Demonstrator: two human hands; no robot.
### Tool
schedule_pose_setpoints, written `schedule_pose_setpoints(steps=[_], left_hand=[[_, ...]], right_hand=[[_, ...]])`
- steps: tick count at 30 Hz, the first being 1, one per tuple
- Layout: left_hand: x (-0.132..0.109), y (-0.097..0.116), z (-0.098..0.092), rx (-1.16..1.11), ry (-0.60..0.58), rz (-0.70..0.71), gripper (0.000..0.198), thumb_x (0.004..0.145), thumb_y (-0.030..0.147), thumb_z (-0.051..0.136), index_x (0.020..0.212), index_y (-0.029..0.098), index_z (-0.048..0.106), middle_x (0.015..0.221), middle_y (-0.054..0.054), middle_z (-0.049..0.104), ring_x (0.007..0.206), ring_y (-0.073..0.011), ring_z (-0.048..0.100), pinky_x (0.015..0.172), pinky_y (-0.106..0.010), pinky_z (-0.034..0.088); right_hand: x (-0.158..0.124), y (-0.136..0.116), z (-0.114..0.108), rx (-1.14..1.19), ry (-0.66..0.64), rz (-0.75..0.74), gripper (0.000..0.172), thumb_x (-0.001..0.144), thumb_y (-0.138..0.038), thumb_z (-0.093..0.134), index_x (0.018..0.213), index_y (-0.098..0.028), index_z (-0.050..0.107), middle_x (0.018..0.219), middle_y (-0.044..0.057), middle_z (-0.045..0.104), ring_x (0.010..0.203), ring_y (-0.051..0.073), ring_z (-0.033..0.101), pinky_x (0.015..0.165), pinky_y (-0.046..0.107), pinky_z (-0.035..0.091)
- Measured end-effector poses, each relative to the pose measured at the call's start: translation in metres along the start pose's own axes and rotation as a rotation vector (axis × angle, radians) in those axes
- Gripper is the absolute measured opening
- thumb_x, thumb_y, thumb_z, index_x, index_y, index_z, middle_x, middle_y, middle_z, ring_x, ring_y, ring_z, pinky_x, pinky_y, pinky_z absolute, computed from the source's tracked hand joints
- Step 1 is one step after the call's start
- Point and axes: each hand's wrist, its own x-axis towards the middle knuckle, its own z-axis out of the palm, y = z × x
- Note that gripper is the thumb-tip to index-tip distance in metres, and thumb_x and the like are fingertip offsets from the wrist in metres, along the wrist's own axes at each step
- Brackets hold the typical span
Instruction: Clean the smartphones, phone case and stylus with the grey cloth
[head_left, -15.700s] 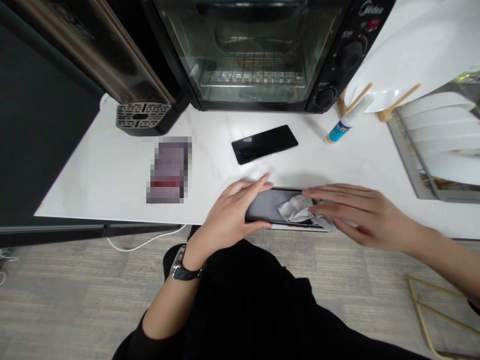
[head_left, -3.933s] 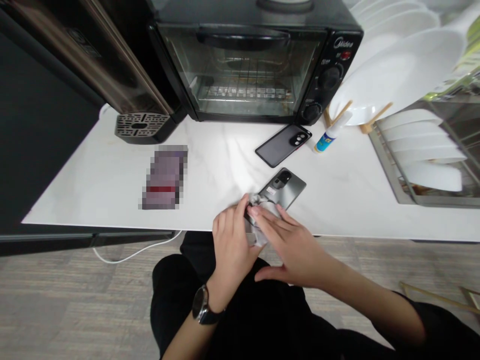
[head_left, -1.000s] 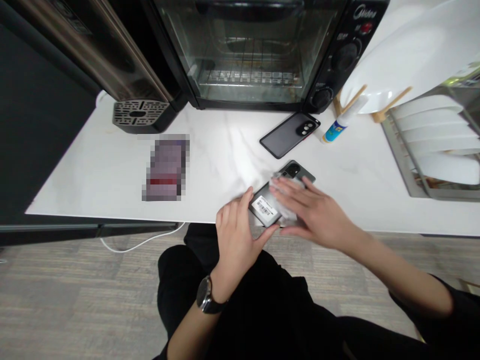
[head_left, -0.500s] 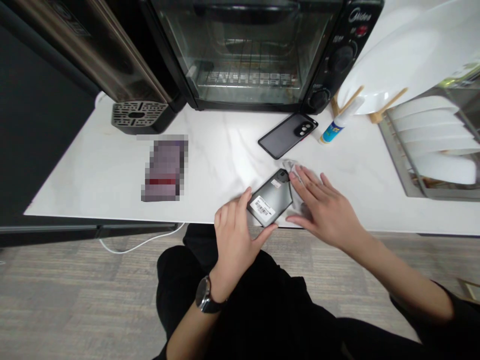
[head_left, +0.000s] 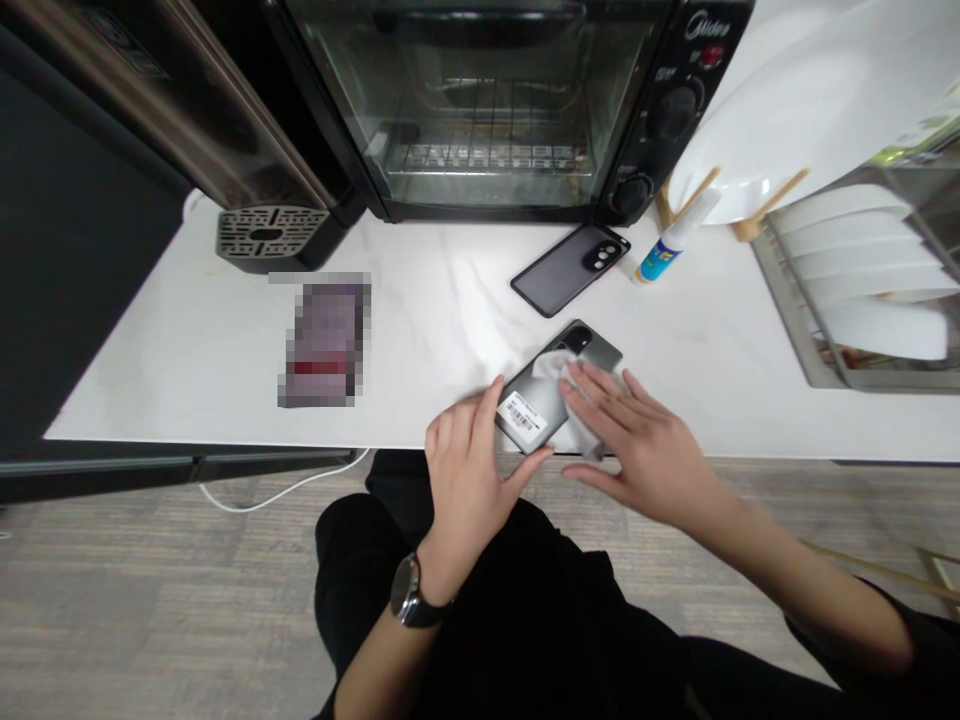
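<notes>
Lying face down, the phone (head_left: 541, 396) is pinched by the left grip (head_left: 465, 480); a cloth (head_left: 553, 366) is pressed under the flat, open right grip (head_left: 645, 452).

Grey phone (head_left: 559, 385), white cloth (head_left: 553, 368)

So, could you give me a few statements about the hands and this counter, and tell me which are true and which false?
1. The grey phone lies with its camera side up. True.
2. The right hand presses a white cloth flat onto the phone. True.
3. The left hand holds the small bottle. False: it grips the phone's near end, and the bottle sits untouched by the toaster oven.
4. The dark phone case is fitted on the grey phone. False: it lies apart from it, nearer the oven.
5. A wristwatch is on the left wrist. True.
</notes>
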Motion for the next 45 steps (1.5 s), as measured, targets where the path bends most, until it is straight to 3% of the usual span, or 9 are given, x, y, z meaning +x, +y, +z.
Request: schedule_pose_setpoints(steps=[3,8,13,19,25,29,31,38,45], left_hand=[[-0.001,-0.001,0.000,0.017,0.008,0.023,0.081,0.095,0.066,0.066,0.157,0.017,0.047,0.125,-0.015,0.068,0.116,-0.0312,0.063,0.101,-0.043,0.044],[0.001,0.000,-0.002,-0.006,-0.001,0.063,0.065,0.097,0.057,0.069,0.150,0.022,0.058,0.132,-0.015,0.064,0.121,-0.0317,0.061,0.102,-0.045,0.044],[0.005,0.005,-0.010,0.007,-0.092,0.092,0.052,0.100,0.048,0.068,0.149,0.033,0.062,0.135,-0.015,0.056,0.124,-0.0341,0.056,0.102,-0.050,0.045],[0.004,0.006,-0.010,-0.015,-0.096,0.086,0.048,0.100,0.047,0.068,0.146,0.034,0.064,0.135,-0.015,0.054,0.125,-0.0341,0.054,0.103,-0.051,0.045],[0.003,0.005,-0.011,-0.028,-0.088,0.083,0.041,0.099,0.046,0.068,0.136,0.029,0.066,0.135,-0.015,0.056,0.126,-0.0348,0.054,0.103,-0.051,0.044],[0.003,0.006,-0.008,-0.044,-0.071,0.043,0.052,0.099,0.051,0.068,0.141,0.022,0.058,0.134,-0.015,0.061,0.123,-0.0335,0.057,0.104,-0.049,0.043],[0.003,0.006,-0.006,-0.048,-0.059,0.019,0.063,0.099,0.052,0.067,0.149,0.018,0.050,0.134,-0.016,0.063,0.120,-0.0332,0.057,0.104,-0.048,0.043],[0.000,0.001,-0.004,-0.078,-0.051,0.005,0.069,0.102,0.040,0.057,0.162,0.014,0.034,0.137,-0.018,0.062,0.117,-0.0336,0.056,0.103,-0.048,0.044],[0.002,0.005,-0.004,-0.064,-0.020,0.003,0.083,0.097,0.060,0.067,0.159,0.015,0.037,0.137,-0.017,0.063,0.119,-0.0333,0.057,0.105,-0.047,0.043]], right_hand=[[-0.003,-0.005,-0.004,0.067,-0.058,-0.106,0.074,0.104,-0.060,0.053,0.162,-0.015,0.042,0.166,0.015,0.047,0.155,0.030,0.045,0.125,0.059,0.043],[-0.003,0.010,-0.006,-0.027,0.049,0.083,0.070,0.105,-0.056,0.055,0.161,-0.016,0.044,0.164,0.017,0.049,0.153,0.033,0.047,0.122,0.065,0.043],[-0.002,0.004,-0.003,0.068,-0.026,-0.080,0.070,0.104,-0.057,0.057,0.159,-0.016,0.046,0.165,0.013,0.049,0.155,0.029,0.045,0.125,0.058,0.043],[0.000,0.012,0.000,-0.045,0.109,0.155,0.069,0.103,-0.054,0.059,0.158,-0.014,0.049,0.161,0.018,0.052,0.150,0.036,0.051,0.122,0.066,0.044],[-0.002,-0.002,-0.002,0.075,-0.011,-0.055,0.062,0.106,-0.051,0.055,0.158,-0.018,0.048,0.164,0.010,0.050,0.154,0.028,0.047,0.126,0.058,0.043],[0.008,0.017,0.002,-0.004,0.091,0.195,0.066,0.106,-0.053,0.053,0.160,-0.016,0.046,0.164,0.016,0.049,0.154,0.034,0.046,0.124,0.065,0.042],[0.016,0.013,0.008,-0.012,0.109,0.219,0.076,0.104,-0.061,0.054,0.162,-0.013,0.042,0.167,0.019,0.044,0.157,0.038,0.040,0.125,0.069,0.036],[0.029,-0.041,0.014,0.225,-0.145,-0.220,0.075,0.104,-0.071,0.041,0.152,-0.015,0.055,0.167,0.009,0.048,0.159,0.024,0.038,0.134,0.052,0.029],[0.040,0.011,0.012,0.025,0.064,0.110,0.072,0.106,-0.058,0.050,0.161,-0.012,0.045,0.168,0.016,0.043,0.157,0.033,0.041,0.126,0.063,0.039]])
